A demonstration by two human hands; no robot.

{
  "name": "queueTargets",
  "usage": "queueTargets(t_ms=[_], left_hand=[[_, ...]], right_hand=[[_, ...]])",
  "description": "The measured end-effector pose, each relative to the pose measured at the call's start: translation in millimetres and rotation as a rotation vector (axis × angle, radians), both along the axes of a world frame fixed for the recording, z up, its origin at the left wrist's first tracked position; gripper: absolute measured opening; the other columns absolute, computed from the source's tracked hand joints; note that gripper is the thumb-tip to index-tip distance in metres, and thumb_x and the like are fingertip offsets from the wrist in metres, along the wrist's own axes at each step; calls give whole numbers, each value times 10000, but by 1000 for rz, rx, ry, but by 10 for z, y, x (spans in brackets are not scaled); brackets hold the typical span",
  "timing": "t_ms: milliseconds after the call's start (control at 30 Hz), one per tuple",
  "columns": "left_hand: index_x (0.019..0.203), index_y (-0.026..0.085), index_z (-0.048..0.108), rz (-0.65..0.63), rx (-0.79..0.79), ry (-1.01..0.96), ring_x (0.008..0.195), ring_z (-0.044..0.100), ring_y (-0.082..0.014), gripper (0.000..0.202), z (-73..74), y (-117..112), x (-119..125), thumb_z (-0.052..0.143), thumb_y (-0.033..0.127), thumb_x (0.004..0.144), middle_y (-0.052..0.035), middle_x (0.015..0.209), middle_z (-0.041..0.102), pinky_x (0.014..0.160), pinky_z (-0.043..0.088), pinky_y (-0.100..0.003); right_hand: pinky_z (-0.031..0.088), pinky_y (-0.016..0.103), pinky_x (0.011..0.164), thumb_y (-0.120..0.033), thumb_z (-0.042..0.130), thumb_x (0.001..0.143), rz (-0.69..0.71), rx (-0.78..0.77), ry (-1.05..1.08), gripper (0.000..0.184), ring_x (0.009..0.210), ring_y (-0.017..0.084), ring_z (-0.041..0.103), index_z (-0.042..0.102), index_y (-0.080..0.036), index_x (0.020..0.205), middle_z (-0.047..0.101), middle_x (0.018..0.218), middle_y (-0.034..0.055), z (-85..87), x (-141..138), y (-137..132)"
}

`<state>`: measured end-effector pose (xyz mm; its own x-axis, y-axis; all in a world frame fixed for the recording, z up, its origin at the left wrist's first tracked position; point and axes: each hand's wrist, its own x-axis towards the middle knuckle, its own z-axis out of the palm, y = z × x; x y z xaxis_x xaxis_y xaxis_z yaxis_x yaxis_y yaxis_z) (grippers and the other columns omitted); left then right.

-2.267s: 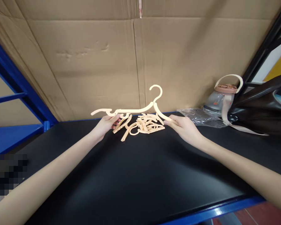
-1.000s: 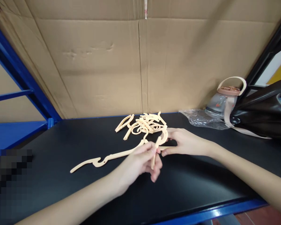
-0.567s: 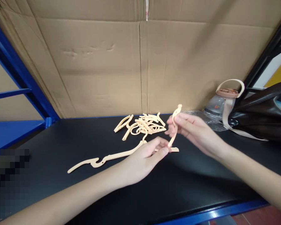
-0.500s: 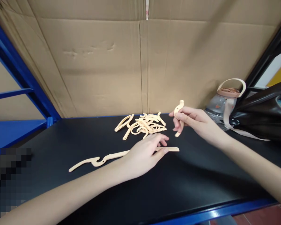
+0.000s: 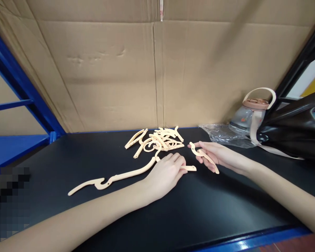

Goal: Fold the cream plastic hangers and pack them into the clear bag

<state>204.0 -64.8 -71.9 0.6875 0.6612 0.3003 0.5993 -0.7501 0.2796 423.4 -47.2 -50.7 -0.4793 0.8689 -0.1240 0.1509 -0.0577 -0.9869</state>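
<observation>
My left hand (image 5: 168,174) is closed around the right arm of a cream plastic folding hanger (image 5: 132,173) just above the black tabletop. The hanger's hook rises behind my fingers, its left arm reaches far to the left with a curved end piece, and its short right end sticks out past my fingertips. To the right, my right hand (image 5: 212,155) holds a loose curved end piece (image 5: 206,159) between thumb and fingers, its notched end pointing toward the hanger's right end. A small gap separates the two.
Behind my left hand lies a pile of folded cream hangers (image 5: 157,141). At the right are a crumpled clear plastic bag (image 5: 220,135), a water bottle (image 5: 243,117) with a strap, and a shiny black bag (image 5: 286,129). Cardboard (image 5: 115,77) walls the back; a blue frame (image 5: 39,105) stands left.
My left hand has closed on the hanger, and its hook now shows. My right hand has lowered and turned the end piece, so its notched end faces left. The plastic bag is more visible.
</observation>
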Motion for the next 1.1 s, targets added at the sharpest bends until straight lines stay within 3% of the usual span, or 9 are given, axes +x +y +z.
queueTargets(t_ms=[100,267,400,567,800,1100], left_hand=[[881,201,495,34,-45,-62,778,580,-176,96,7,1,-18,429,213,950,-19,906,589,635,421,-280],[908,215,496,70,-102,-134,727,615,-159,49,3,-2,-31,468,242,939,3,933,626,621,425,-270],[900,226,496,133,-114,-154,711,624,-170,59,1,-2,-28,469,263,937,9,905,646,612,412,-278],[922,227,488,158,-75,-145,673,626,-172,54,-20,-6,-27,438,236,941,8,882,655,592,403,-276],[990,245,483,164,1,-157,680,635,-151,107,-19,-37,-44,403,190,947,40,858,658,567,380,-251],[954,254,484,213,99,-106,625,628,-154,79,-61,-26,-46,432,196,937,69,905,676,500,300,-257]], right_hand=[[340,175,329,-480,468,908,-17,124,-157,299,365,39,318,513,-193,983,416,616,-76,-2,4,-43],[424,228,513,-361,288,989,-44,582,-498,233,518,85,504,463,-213,948,588,810,-7,57,-17,-172],[430,278,693,-264,242,993,-70,809,-624,213,676,135,549,446,-220,951,576,775,-5,87,-48,-239],[415,276,663,-219,278,970,-78,921,-718,213,698,156,563,488,-207,999,584,807,19,50,-116,-313],[376,256,598,-314,257,1011,-109,976,-814,284,619,135,540,477,-202,870,543,764,2,-45,-165,-301],[323,249,529,-230,250,1002,-57,1075,-1032,248,621,138,565,486,-181,939,568,838,14,-136,-176,-280]])
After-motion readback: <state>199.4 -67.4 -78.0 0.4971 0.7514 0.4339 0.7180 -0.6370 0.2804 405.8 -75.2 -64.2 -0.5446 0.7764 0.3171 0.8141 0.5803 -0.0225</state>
